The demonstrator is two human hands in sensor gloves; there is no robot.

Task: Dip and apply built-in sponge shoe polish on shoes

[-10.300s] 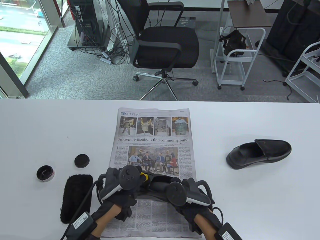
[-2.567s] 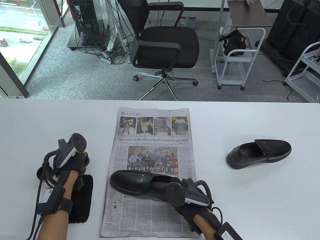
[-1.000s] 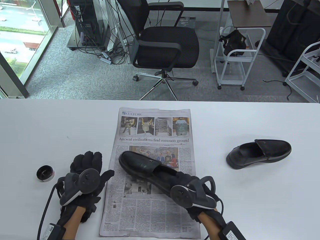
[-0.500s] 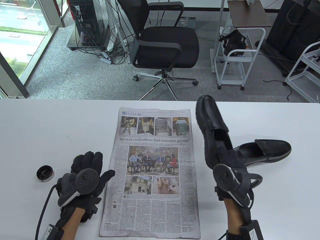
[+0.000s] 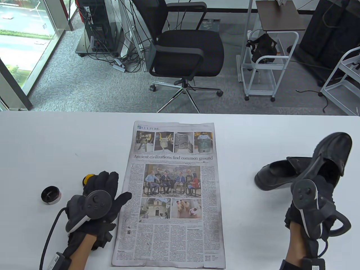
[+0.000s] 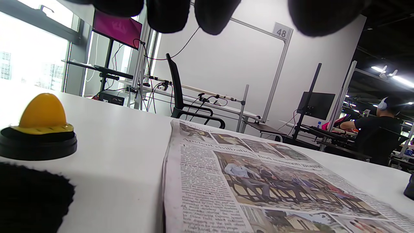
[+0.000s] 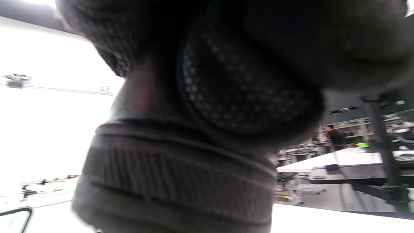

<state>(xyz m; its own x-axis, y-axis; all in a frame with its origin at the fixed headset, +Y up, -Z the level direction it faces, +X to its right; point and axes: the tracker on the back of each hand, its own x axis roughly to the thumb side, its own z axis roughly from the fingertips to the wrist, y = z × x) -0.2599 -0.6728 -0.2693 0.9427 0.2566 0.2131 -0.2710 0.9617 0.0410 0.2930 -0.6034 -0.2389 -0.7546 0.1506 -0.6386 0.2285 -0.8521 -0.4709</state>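
Observation:
My right hand (image 5: 316,189) grips a black loafer (image 5: 332,153) by its heel end and holds it tilted in the air at the far right, toe pointing up and away. It hangs partly over the second loafer (image 5: 277,174), which lies on the table. The right wrist view shows only the held shoe's ribbed sole edge (image 7: 174,174) and my gloved fingers (image 7: 245,94). My left hand (image 5: 108,185) lies open and palm down, left of the newspaper (image 5: 171,225). The yellow sponge on its black lid (image 5: 87,179) sits just beyond my fingers; it also shows in the left wrist view (image 6: 42,124). The open polish tin (image 5: 51,194) stands further left.
A black fuzzy buffing pad lies under my left hand; its edge (image 6: 29,197) shows in the left wrist view, beside the newspaper (image 6: 258,181). The white table (image 5: 56,140) ends at its far edge, with an office chair (image 5: 185,47) and white carts (image 5: 264,64) on the floor beyond.
My right hand has swung the held loafer from above the newspaper's right edge further right and lower, over the second loafer. My left hand has barely moved; the yellow sponge now shows past its fingers.

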